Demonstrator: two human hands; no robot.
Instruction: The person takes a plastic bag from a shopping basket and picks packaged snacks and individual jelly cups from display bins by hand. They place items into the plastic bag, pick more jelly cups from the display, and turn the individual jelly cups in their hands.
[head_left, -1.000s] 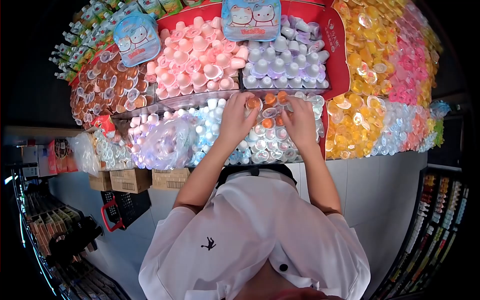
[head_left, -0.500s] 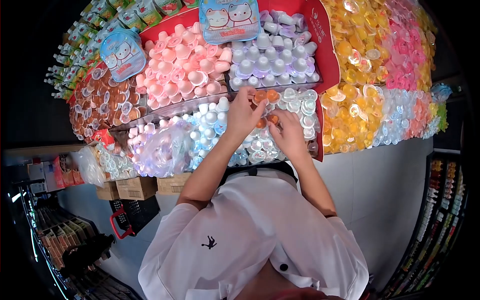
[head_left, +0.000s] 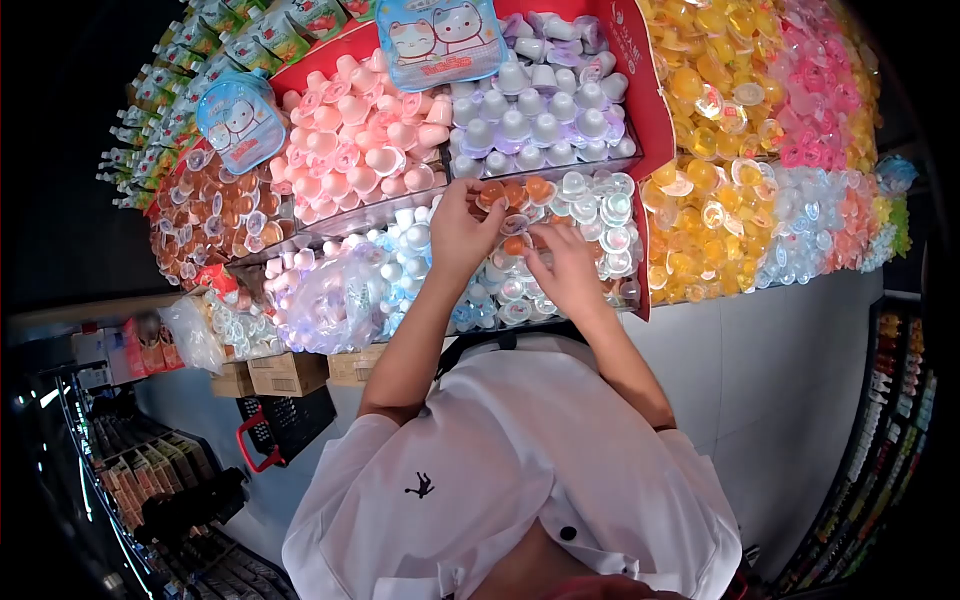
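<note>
Small orange jelly cups (head_left: pixel 515 193) lie in a short row on top of clear jelly cups (head_left: pixel 605 208) in the front compartment. My left hand (head_left: pixel 465 232) is curled at the row's left end, thumb and index finger closed about an orange cup. Just below the row sits another orange cup (head_left: pixel 514 245), between my two hands. My right hand (head_left: pixel 570 268) is at that cup's right side with bent fingers drawn together; whatever they hold is hidden. White-and-blue cups (head_left: pixel 415 240) lie left of my left wrist.
Behind are pink cups (head_left: pixel 350 130) and lilac cups (head_left: pixel 540 115) in compartments with a red side panel (head_left: pixel 640 95). Yellow cups (head_left: pixel 705 225) fill the right. A cat-print bag (head_left: pixel 443 45) stands at the back; a plastic bag (head_left: pixel 330 300) lies front left. Cardboard boxes (head_left: pixel 288 374) sit below.
The view has shifted slightly. My left hand has moved a little left, and an orange cup now shows at its fingertips. The orange cup seen by my right fingers is now hidden.
</note>
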